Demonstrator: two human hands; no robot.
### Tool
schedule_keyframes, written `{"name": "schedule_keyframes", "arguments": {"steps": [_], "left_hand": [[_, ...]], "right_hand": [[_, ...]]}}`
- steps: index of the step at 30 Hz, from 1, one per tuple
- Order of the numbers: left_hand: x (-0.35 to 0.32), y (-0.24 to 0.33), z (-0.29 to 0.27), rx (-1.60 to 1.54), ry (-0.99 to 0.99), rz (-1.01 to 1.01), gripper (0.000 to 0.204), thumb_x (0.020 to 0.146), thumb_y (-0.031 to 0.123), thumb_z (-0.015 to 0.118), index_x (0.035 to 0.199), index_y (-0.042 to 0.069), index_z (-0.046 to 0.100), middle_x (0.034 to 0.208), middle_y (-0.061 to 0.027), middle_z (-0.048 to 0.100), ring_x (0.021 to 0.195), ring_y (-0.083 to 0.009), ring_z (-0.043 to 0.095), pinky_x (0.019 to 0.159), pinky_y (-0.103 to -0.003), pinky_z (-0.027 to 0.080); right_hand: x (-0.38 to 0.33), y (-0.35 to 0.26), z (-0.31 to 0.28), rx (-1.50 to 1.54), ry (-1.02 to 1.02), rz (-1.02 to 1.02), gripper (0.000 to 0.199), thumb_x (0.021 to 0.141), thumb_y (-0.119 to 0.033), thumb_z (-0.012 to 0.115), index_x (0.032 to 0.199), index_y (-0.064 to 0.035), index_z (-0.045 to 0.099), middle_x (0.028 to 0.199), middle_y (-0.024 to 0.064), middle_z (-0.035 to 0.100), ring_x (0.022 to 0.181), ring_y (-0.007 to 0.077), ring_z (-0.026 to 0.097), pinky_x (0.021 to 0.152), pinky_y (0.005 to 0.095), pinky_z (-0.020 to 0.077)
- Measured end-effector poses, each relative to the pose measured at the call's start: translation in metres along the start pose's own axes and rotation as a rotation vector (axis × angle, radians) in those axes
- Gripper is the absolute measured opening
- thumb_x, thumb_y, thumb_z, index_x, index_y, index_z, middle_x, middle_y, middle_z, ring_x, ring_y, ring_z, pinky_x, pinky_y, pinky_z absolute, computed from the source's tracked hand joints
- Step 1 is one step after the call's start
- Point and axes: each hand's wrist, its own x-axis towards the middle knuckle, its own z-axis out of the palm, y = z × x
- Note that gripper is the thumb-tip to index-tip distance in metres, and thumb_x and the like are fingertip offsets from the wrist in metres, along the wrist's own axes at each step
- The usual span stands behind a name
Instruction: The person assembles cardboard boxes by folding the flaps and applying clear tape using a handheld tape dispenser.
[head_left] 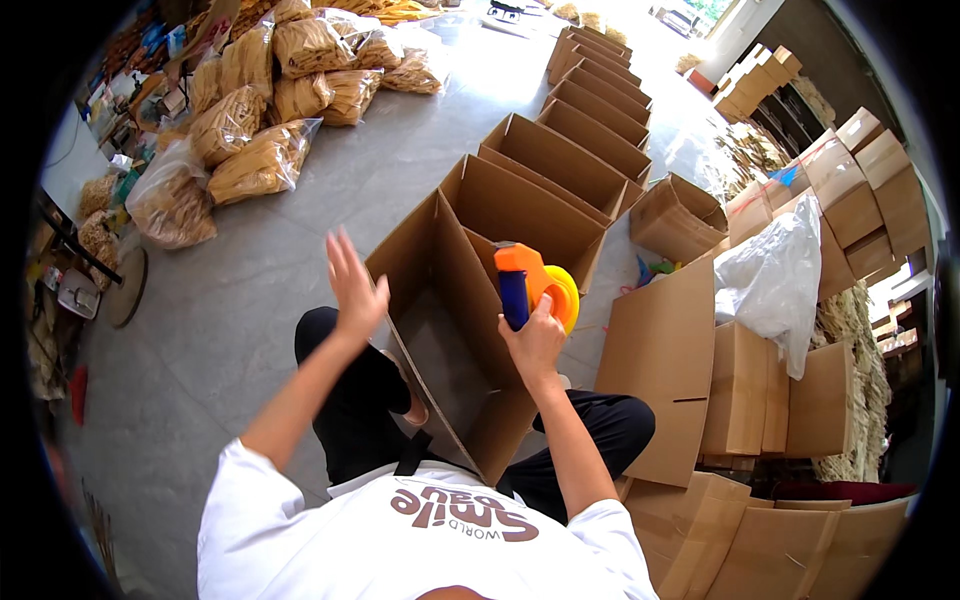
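An open cardboard box stands between my knees, its top facing up and the grey floor colour showing inside. My right hand grips an orange tape dispenser with a blue part at its left and a yellow roll of tape at its right. It is held up over the box's right wall. My left hand is raised at the left edge of the box, fingers stretched out and holding nothing. Whether it touches the cardboard I cannot tell.
A row of open cardboard boxes runs away from me. Plastic bags of tan strips are heaped at the far left. On the right are a flat cardboard sheet, a clear plastic bag and stacked cartons.
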Motion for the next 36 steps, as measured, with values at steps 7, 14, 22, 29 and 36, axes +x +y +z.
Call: {"name": "schedule_keyframes", "arguments": {"steps": [7,14,22,29,36], "left_hand": [[0.078,-0.050,0.036,0.326,-0.675,0.072,0.067,0.079,0.008,0.055,0.136,-0.002,0.021,0.113,-0.0284,0.052,0.103,-0.0422,0.053,0.084,-0.048,0.046],[-0.025,-0.007,0.082,0.774,-0.887,0.198,0.070,0.079,0.003,0.055,0.140,0.001,0.022,0.104,-0.0264,0.060,0.098,-0.0420,0.057,0.071,-0.051,0.051],[0.058,0.000,0.009,0.451,-1.685,0.205,0.119,0.055,0.066,0.072,0.141,0.003,0.020,0.134,-0.0215,0.039,0.124,-0.0315,0.039,0.100,-0.038,0.036],[0.055,-0.015,0.004,0.564,-1.555,0.454,0.081,0.053,0.053,0.077,0.120,0.014,0.058,0.113,-0.0097,0.062,0.094,-0.0276,0.062,0.081,-0.035,0.049],[0.041,-0.033,0.066,0.508,-0.943,0.655,0.104,0.042,0.041,0.085,0.131,0.006,0.043,0.133,-0.0145,0.044,0.120,-0.0296,0.045,0.098,-0.033,0.039]], "right_hand": [[-0.047,0.024,-0.043,0.563,0.140,0.128,0.060,0.065,-0.030,0.082,0.102,0.0017,0.046,0.077,0.0160,0.063,0.070,0.0292,0.064,0.065,0.0341,0.0501],[-0.141,0.064,-0.141,0.568,0.031,0.243,0.054,0.061,-0.019,0.084,0.099,-0.0005,0.049,0.081,0.0092,0.062,0.070,0.0157,0.061,0.067,0.0261,0.0500],[-0.137,0.048,-0.079,0.748,-0.144,0.083,0.045,0.064,-0.021,0.080,0.095,0.0003,0.055,0.078,0.0112,0.064,0.067,0.0202,0.065,0.066,0.0267,0.0513],[-0.101,0.039,-0.011,0.856,-0.248,0.196,0.039,0.066,-0.019,0.080,0.091,0.0022,0.059,0.075,0.0096,0.063,0.066,0.0131,0.061,0.062,0.0254,0.0485],[-0.007,0.024,-0.083,1.218,0.161,0.256,0.023,0.076,-0.006,0.067,0.094,0.0005,0.056,0.081,0.0050,0.061,0.069,0.0112,0.058,0.067,0.0257,0.0487]]}}
